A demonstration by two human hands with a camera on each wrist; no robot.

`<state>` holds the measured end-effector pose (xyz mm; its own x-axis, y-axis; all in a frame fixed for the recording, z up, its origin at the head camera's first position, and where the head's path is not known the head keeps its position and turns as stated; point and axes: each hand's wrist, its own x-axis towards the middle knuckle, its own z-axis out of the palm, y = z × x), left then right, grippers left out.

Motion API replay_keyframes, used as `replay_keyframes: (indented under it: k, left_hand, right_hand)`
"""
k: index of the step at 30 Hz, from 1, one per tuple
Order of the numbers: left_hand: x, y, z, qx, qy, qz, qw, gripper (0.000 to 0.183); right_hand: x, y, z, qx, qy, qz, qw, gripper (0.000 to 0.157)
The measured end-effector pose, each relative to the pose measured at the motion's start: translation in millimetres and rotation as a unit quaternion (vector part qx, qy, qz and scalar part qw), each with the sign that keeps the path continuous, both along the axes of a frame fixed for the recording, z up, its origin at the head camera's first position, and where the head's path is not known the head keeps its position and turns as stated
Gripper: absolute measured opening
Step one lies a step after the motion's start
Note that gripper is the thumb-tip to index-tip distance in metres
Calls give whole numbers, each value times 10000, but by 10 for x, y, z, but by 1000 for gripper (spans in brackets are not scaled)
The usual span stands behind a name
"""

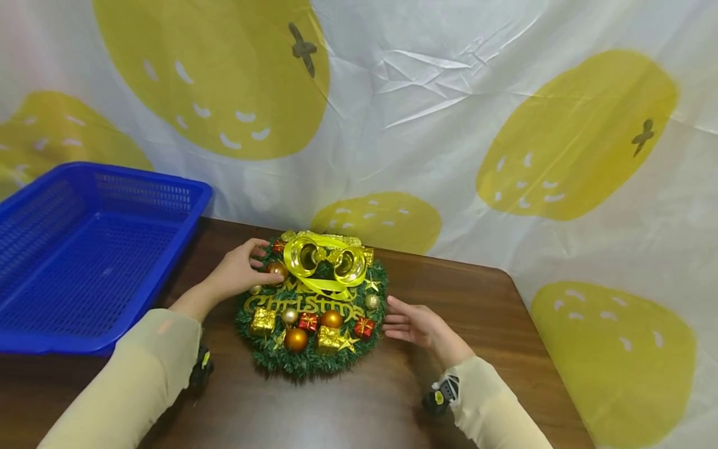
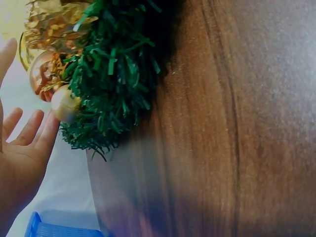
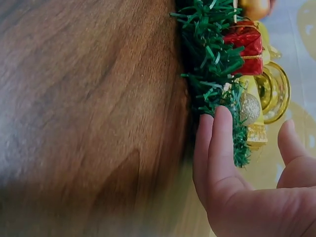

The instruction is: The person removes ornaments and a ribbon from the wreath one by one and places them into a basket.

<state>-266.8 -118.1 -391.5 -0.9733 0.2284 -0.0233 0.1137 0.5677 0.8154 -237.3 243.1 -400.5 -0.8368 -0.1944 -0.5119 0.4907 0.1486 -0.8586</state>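
Note:
A green tinsel Christmas wreath (image 1: 297, 366) lies flat on the wooden table, trimmed with gold bells (image 1: 349, 267), a yellow ribbon (image 1: 322, 285), baubles, stars and small wrapped gift boxes. Gold "Christmas" lettering (image 1: 303, 304) crosses its middle. At the wreath's upper left, my left hand (image 1: 238, 271) has its fingers spread, the thumb over an orange bauble (image 1: 277, 269). In the left wrist view, its fingertips come right up to a small pale gold bauble (image 2: 65, 103). My right hand (image 1: 417, 325) is beside the right edge, fingers extended, fingertips at the tinsel (image 3: 212, 69).
A blue plastic basket (image 1: 193, 187) with perforated sides is at the left of the table. Bare wood (image 1: 460, 293) extends right of the wreath to a rounded corner. Behind the table hangs a white cloth (image 1: 404, 143) printed with yellow fruit.

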Motion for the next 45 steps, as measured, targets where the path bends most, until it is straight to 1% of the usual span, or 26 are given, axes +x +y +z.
replay_keyframes:
  k: [2,6,14,17,21,24,30,33,36,42,45]
  left_hand:
    - [11,2,-37,-23,-16,-51,10000,80]
    - [6,21,-96,-69,-10,-90,9999,80]
    - [-24,42,-126,-66,-12,-55,10000,74]
    - [-32,36,-140,-84,61,-112,9999,69]
    - [-35,25,-160,-66,198,-207,9996,57]
    - [-34,21,-164,-14,254,-242,9994,51]
    - [-39,21,-168,15,207,-197,9996,51]
    - [-44,15,-159,-10,197,-194,9996,51]
    - [-51,5,-149,0,167,-165,9997,51]
    - [-70,-23,-123,91,96,-39,9999,51]
    - [-68,-34,-95,95,126,13,9999,53]
  right_hand:
    - [13,-23,-23,92,-16,20,10000,71]
    - [12,-52,-61,174,-54,-73,9998,70]
    - [-7,-112,-82,280,-112,-211,9993,66]
    - [-9,-133,-89,300,-112,-309,9990,63]
    - [-11,-161,-117,336,-106,-474,9983,55]
    - [-14,-176,-139,350,-101,-545,9979,48]
    - [-26,-184,-152,244,-119,-569,9980,27]
    - [-31,-183,-151,202,-123,-538,9983,20]
    - [-34,-183,-152,204,-133,-536,9983,17]
    - [-32,-183,-154,218,-127,-539,9982,20]
    - [-28,-186,-148,232,-127,-551,9981,20]
